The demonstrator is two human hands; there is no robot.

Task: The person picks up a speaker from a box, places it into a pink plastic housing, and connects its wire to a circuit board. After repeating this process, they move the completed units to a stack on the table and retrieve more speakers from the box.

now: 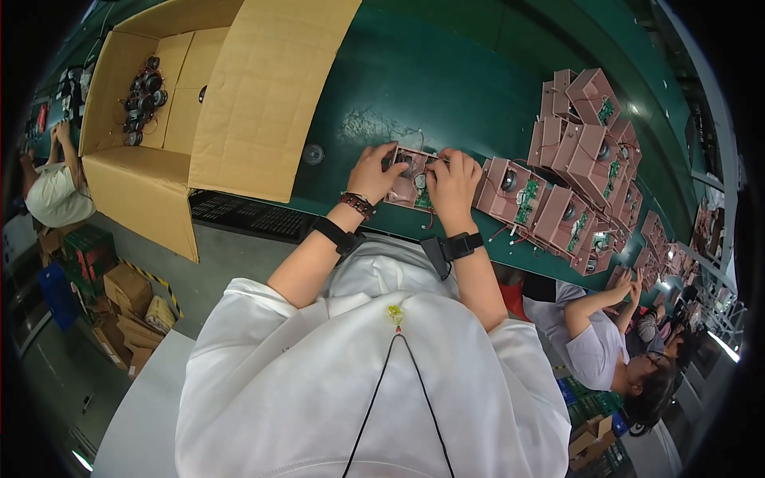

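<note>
On the green table in front of me lies a pink, open speaker housing (408, 196) with a green circuit board and wires inside. My left hand (373, 173) grips its left side, thumb over the inner edge beside a round speaker (405, 170). At the right side, my right hand (454, 183) has its fingers bent over the housing's edge; what its fingertips press on is partly hidden. A loose round speaker (313, 154) rests on the table to the left of my left hand. Just right of my right hand stands another pink housing (510, 191) with speaker and board fitted.
A large cardboard box (111, 103) at the left holds several black speakers (145, 102), its flap reaching over the green table (446, 72). Pink housings (590, 159) are piled at the right. A co-worker (598, 327) works farther right, another person (60, 187) at far left.
</note>
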